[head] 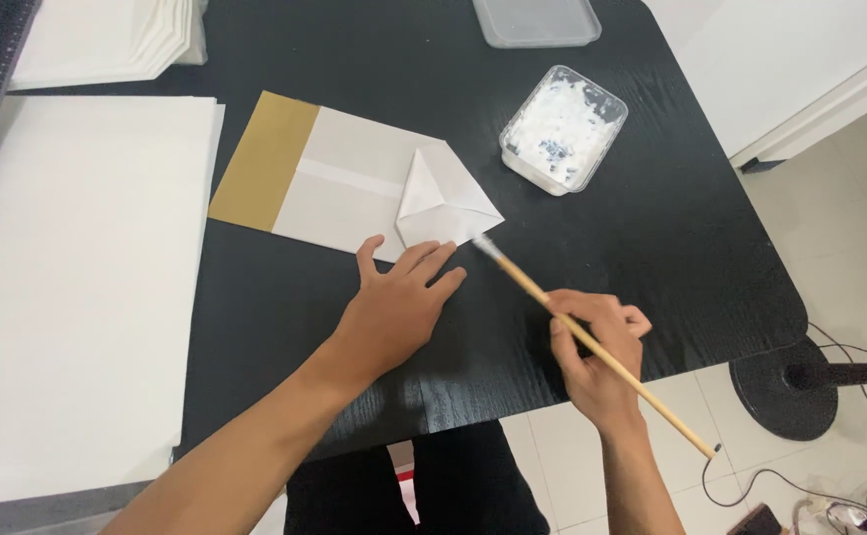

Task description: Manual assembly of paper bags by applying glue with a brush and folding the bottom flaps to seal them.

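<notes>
Hands at work over a black table (651,198): the left hand (399,307) lies flat with fingers spread, its fingertips pressing the near edge of a folded paper piece (354,183), white with a gold band at its nine o'clock end. The right hand (597,352) pinches the shaft of a long wooden brush (592,347), whose pale bristle tip touches the paper's corner at about five o'clock, just beside the triangular folded flap (443,198). At two o'clock from the paper, well apart, stands a clear tub of white paste (562,129); its lid (538,20) rests at twelve o'clock near the table's far edge. A stack of white sheets (67,277) fills the nine o'clock side. Judging by the folds, the paper is already creased and shaped, and pasting of the flap appears barely begun; no wet paste can be made out on it.
</notes>
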